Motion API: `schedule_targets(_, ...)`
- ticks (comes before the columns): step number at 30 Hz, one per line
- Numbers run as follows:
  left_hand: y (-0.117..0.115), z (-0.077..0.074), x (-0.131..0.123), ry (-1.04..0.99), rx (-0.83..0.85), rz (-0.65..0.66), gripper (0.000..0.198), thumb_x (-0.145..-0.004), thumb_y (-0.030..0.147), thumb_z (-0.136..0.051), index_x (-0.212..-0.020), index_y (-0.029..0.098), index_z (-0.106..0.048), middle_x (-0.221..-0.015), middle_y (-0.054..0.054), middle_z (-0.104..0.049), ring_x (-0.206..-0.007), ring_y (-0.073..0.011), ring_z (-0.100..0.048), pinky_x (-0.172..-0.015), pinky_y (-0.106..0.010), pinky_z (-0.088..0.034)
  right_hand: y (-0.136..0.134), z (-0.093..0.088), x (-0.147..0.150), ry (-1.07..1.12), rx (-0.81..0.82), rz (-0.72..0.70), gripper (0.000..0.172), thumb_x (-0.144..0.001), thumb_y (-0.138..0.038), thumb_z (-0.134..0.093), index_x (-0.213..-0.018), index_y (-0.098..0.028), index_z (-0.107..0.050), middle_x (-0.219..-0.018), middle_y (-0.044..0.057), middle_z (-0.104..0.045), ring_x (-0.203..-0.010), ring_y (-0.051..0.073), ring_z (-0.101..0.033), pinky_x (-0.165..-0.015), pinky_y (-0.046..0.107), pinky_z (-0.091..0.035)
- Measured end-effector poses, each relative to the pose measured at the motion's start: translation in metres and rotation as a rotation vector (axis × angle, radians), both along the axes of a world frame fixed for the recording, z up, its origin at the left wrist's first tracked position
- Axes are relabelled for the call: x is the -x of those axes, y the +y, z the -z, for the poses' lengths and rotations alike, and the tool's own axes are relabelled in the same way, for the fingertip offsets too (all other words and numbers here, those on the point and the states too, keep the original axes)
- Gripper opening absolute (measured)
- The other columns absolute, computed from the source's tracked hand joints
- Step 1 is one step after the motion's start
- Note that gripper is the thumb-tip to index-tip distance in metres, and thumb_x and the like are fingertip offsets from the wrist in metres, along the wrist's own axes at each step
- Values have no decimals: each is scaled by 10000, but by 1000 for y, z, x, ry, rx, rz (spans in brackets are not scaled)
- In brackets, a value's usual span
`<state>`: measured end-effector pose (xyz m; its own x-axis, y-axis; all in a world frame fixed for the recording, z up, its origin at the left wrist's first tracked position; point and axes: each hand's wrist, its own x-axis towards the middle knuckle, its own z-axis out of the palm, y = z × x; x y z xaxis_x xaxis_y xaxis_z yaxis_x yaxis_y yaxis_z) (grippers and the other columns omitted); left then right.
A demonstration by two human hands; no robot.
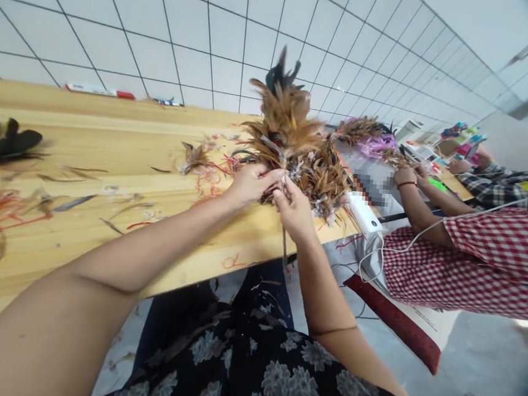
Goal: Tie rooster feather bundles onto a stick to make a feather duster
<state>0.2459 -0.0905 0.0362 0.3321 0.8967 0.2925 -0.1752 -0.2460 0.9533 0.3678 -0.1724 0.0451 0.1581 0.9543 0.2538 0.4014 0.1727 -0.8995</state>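
Together, my left hand [253, 183] and right hand [295, 210] pinched, fingers drawn narrow, at the base of an upright brown feather bunch [286, 117] over the wooden table [150, 123]. Just right of it lay a feather heap [328, 179]; leftward, a small tuft [194, 157]; farther right showed another person's checked sleeve [499, 255].

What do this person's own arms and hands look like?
Both arms are bare, no sleeves showing. The left hand and right hand have no gloves, watch or bracelet in view. The black garment shows grey flowers.
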Motion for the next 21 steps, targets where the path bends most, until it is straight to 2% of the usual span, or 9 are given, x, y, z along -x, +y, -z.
schedule_targets(2, -2, -3, 0, -51, 9, 45, 670, -658, 803, -847, -714, 151, -705, -688, -25, -680, -636, -137, -559, -612, -266, -453, -2, -7, -14, 320, 72, -144, 391, -879, -473, -746, -1146, -189, -745, -783, -5, -666, -633, 100, -502, -567, 214, -442)
schedule_targets(4, -5, -6, 0, -65, 4, 104, 694, -629, 824, -860, -745, 152, -733, -740, -42, -724, -680, -152, -607, -664, -276, -504, -5, -13, -24, 549, 189, -254, 466, -751, -574, -858, -967, -177, -742, -727, -24, -631, -571, 60, -422, -465, 180, -302)
schedule_targets(6, -7, -6, 2, -41, -12, 146, 676, -659, 817, -855, -741, 156, -737, -729, -45, -727, -664, -151, -616, -646, -273, -506, -9, -17, -28, 678, 290, -332, 488, -683, -563, -918, -894, -173, -715, -735, -11, -659, -579, 52, -455, -431, 161, -213)
schedule_targets(8, -8, -5, 4, -15, -29, 159, 657, -690, 802, -852, -750, 157, -744, -728, -51, -731, -657, -155, -633, -622, -268, -502, -12, -20, -28, 754, 343, -393, 474, -684, -527, -933, -899, -175, -699, -744, -6, -685, -586, 52, -493, -418, 146, -184)
schedule_targets(11, -9, -6, 6, -15, -54, 141, 655, -685, 796, -863, -798, 160, -757, -789, -64, -758, -728, -182, -687, -663, -279, -541, -14, -22, -26, 808, 356, -442, 530, -622, -522, -979, -898, -176, -688, -736, -24, -691, -540, 31, -456, -399, 142, -168)
schedule_targets(14, -11, -10, 7, 0, -74, 124, 684, -640, 820, -873, -813, 171, -745, -829, -70, -769, -793, -205, -707, -721, -301, -572, -14, -19, -25, 782, 324, -393, 579, -569, -545, -998, -907, -169, -716, -795, -2, -725, -572, 34, -479, -401, 153, -181)
schedule_targets(17, -14, -15, 8, 83, -95, 119, 745, -590, 885, -843, -768, 173, -716, -787, -68, -749, -759, -206, -689, -700, -306, -564, -15, -14, -23, 694, 269, -322, 556, -655, -581, -944, -973, -172, -742, -845, 28, -738, -637, 60, -533, -411, 181, -167)
schedule_targets(21, -15, -18, 12, 161, -176, 162, 701, -650, 859, -823, -776, 176, -728, -775, -71, -746, -802, -232, -722, -753, -322, -585, -16, -8, -21, 616, 202, -326, 528, -737, -618, -893, -964, -176, -713, -738, -13, -650, -603, 59, -508, -444, 199, -210)
